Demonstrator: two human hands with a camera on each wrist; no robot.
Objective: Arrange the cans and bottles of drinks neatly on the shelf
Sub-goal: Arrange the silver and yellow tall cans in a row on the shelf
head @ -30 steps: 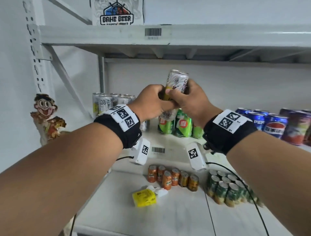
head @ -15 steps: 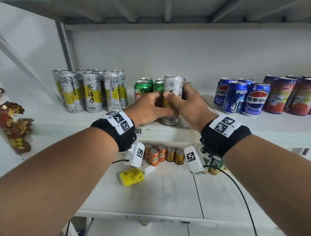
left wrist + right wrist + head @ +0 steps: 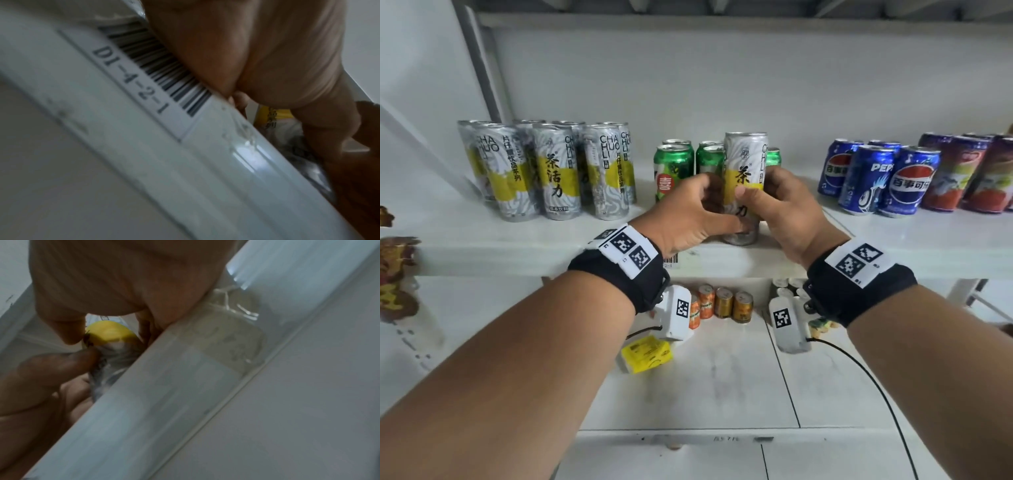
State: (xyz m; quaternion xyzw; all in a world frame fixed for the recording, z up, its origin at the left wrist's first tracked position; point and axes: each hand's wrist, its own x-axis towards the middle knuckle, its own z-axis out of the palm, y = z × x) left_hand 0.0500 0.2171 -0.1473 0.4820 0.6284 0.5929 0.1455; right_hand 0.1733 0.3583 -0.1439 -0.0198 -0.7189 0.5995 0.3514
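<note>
A tall silver-and-yellow tea can stands upright near the front edge of the white shelf, in front of the green cans. My left hand grips it from the left and my right hand from the right, thumbs on its front. In the right wrist view the can shows between thumb and fingers above the shelf lip. The left wrist view shows my palm, a strip of the can and the shelf's barcode label.
Several matching tea cans stand grouped at the left, blue Pepsi cans and purple-red cans at the right. On the lower shelf sit small orange cans, a yellow box and more cans behind my right wrist.
Both hands have brought the tall can down from mid-air to stand on the shelf edge in front of the green cans. The view has dropped to the middle shelf.
</note>
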